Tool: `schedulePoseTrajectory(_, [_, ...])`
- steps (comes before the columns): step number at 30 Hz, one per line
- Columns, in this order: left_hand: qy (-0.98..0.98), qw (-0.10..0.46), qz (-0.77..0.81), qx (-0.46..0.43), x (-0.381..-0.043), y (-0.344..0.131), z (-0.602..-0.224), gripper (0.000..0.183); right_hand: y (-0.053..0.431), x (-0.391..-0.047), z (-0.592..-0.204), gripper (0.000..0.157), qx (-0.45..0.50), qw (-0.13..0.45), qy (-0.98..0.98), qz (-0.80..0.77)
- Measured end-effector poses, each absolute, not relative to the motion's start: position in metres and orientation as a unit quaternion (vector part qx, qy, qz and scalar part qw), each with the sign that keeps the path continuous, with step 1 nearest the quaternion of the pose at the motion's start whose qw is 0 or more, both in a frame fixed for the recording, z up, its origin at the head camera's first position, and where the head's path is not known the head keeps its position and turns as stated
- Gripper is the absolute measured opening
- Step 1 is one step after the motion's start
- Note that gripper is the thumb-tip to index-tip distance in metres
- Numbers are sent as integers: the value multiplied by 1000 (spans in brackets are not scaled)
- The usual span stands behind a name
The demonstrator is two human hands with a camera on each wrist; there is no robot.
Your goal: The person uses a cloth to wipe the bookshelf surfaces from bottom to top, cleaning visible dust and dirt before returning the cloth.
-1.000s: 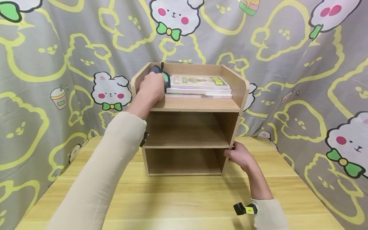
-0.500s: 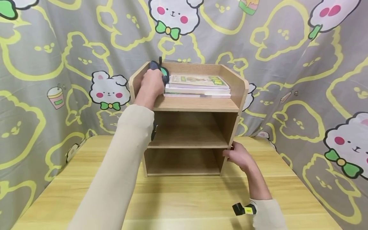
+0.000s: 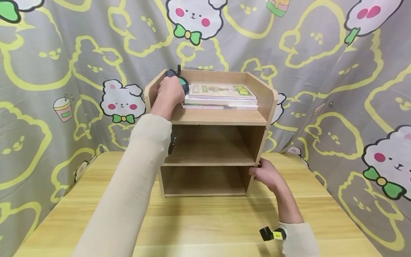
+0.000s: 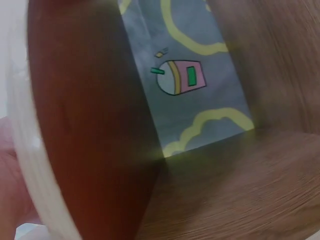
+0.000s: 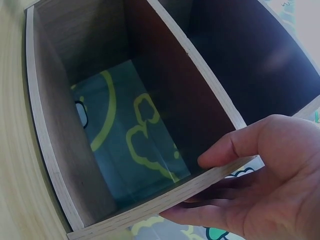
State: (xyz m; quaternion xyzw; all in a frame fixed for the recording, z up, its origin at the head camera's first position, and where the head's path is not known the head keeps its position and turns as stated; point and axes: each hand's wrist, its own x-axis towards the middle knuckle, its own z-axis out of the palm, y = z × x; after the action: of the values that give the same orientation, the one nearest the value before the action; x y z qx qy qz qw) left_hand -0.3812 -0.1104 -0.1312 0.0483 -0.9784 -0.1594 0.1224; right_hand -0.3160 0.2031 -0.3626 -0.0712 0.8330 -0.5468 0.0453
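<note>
In the head view, the left grip is at the dark item, beside the books atop the shelf; its fingers are hidden, so its hold cannot be told. The item is probably light, best taken round its body. The left wrist view shows little of that grip. In the right wrist view, the right grip pinches the stiff-looking shelf's side board, good for steadying.

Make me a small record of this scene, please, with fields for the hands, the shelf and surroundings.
left hand: seems to grip dark blue-and-green item, fingertips hidden
right hand: grips right side panel, thumb at inner side
shelf: wooden, three levels
books: flat stack on shelf's top, right of the item
table: wooden, under the shelf
backdrop: cartoon-print curtain
</note>
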Motion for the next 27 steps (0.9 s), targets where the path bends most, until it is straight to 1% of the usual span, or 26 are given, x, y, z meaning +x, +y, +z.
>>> schedulePoseTrajectory(3, [-982, 114, -145, 41, -378, -110, -128, 45, 203, -315, -364, 58, -68, 45, 832, -548])
schedulePoseTrajectory(11, [-991, 97, -91, 15, -361, -110, -124, 40, 204, -314, -362, 58, -71, 40, 836, -542])
schedulePoseTrajectory(18, [-995, 89, -47, -14, -338, -107, -126, 35, 205, -313, -362, 60, -64, 43, 837, -542])
schedulePoseTrajectory(25, [-996, 79, -23, -17, -313, -105, -126, 32, 205, -314, -360, 61, -72, 44, 836, -543])
schedulePoseTrajectory(27, [-996, 84, -16, -26, -308, -106, -126, 31, 205, -314, -360, 61, -73, 46, 835, -543])
